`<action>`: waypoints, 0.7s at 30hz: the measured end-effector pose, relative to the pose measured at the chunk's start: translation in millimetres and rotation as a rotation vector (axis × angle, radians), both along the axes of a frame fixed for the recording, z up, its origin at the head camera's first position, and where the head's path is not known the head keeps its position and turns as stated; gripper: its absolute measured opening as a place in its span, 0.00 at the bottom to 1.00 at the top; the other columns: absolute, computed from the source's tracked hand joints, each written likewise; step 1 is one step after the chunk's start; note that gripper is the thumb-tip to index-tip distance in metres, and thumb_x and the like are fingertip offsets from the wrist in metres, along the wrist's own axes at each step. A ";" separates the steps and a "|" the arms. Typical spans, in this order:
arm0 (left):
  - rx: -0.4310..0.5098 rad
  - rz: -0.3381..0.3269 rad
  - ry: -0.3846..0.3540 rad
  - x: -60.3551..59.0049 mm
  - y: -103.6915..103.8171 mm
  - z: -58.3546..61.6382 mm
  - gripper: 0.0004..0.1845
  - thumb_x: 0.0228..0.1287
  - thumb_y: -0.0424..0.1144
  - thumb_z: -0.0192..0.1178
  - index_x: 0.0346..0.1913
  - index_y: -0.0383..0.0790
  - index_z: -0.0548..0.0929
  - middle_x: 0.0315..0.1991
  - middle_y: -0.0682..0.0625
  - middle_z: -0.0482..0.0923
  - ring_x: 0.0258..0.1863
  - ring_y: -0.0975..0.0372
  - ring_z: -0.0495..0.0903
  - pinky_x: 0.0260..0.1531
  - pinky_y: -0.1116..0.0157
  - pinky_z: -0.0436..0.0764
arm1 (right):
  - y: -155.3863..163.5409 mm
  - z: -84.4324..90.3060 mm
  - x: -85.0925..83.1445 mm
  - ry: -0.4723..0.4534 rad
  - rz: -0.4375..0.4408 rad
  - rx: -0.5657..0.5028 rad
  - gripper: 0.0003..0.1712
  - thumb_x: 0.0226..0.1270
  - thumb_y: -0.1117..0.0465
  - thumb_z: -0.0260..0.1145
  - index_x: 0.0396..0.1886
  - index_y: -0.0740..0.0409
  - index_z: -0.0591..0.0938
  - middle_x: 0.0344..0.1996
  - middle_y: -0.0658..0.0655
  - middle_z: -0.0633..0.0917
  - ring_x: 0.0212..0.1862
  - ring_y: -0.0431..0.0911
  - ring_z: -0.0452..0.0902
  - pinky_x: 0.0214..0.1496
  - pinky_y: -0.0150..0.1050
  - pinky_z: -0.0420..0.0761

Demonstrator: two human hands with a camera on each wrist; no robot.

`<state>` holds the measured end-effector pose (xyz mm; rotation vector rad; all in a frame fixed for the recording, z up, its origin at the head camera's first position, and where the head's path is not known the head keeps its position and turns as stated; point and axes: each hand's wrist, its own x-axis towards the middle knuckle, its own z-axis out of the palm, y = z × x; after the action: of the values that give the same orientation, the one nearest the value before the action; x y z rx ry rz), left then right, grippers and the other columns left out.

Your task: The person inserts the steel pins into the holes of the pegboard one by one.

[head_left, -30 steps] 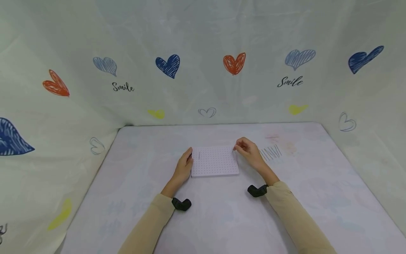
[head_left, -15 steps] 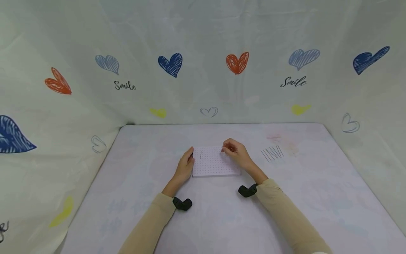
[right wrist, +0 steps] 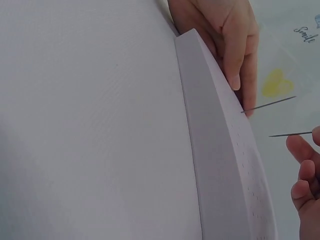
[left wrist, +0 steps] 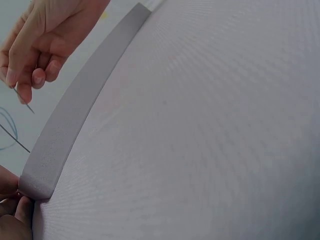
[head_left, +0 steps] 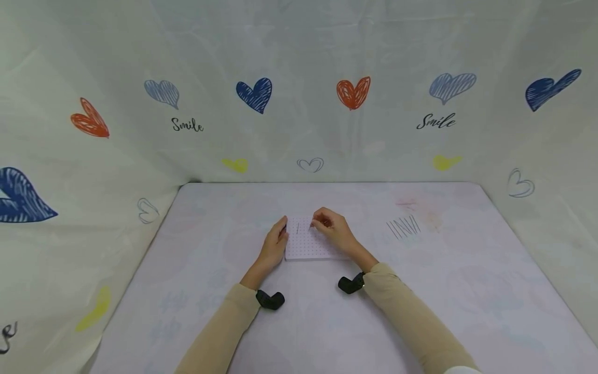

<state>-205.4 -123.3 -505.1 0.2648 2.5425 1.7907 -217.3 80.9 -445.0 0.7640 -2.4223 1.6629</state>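
Observation:
A white pegboard with rows of small holes lies on the table. My left hand grips its left edge, thumb on the top face and fingers along the side. One thin dark metal pin stands in a hole near the left end. Above the board, my right hand pinches a second metal pin between thumb and index finger. In the left wrist view this held pin points down towards the board, its tip apart from the surface. The other right fingers are loosely curled.
Several loose metal pins lie in a slanted row on the table, right of the board. A pale curtain printed with hearts hangs behind the table and along its sides. Each wrist wears a black camera mount.
My right hand has moved left with the pin, from the board's right edge to above its left half, near the standing pin. The left hand has kept its grip on the board.

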 end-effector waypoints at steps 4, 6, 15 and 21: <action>-0.007 0.002 0.002 -0.3 -0.4 0.0 0.27 0.77 0.25 0.41 0.75 0.24 0.54 0.76 0.32 0.50 0.76 0.47 0.51 0.74 0.55 0.57 | -6.6 -1.2 1.1 -0.005 0.011 0.004 0.02 0.68 0.77 0.60 0.38 0.73 0.78 0.34 0.69 0.84 0.34 0.50 0.76 0.36 0.30 0.75; -0.009 -0.001 0.006 -0.5 -0.6 0.2 0.27 0.77 0.24 0.42 0.75 0.23 0.54 0.76 0.32 0.50 0.76 0.47 0.51 0.74 0.55 0.57 | -9.3 -2.5 0.5 -0.005 0.014 0.010 0.02 0.67 0.77 0.61 0.38 0.73 0.79 0.34 0.69 0.85 0.34 0.51 0.77 0.36 0.30 0.76; -0.003 -0.016 0.018 -0.1 -1.3 1.4 0.27 0.77 0.25 0.42 0.75 0.23 0.53 0.76 0.32 0.50 0.76 0.46 0.51 0.73 0.54 0.58 | -14.1 -43.8 -23.4 -0.004 0.017 0.015 0.03 0.70 0.70 0.64 0.40 0.67 0.81 0.33 0.63 0.86 0.34 0.50 0.76 0.35 0.32 0.74; -0.008 -0.010 0.010 -0.4 -1.0 1.0 0.27 0.77 0.25 0.42 0.75 0.24 0.53 0.76 0.33 0.50 0.76 0.48 0.52 0.73 0.56 0.58 | -14.0 -46.9 -23.7 0.004 0.025 0.019 0.03 0.70 0.67 0.65 0.39 0.64 0.81 0.32 0.56 0.86 0.33 0.44 0.75 0.34 0.32 0.75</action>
<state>-205.8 -124.4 -504.1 0.2871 2.5504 1.7795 -241.0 66.9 -491.9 0.8026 -2.4387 1.6477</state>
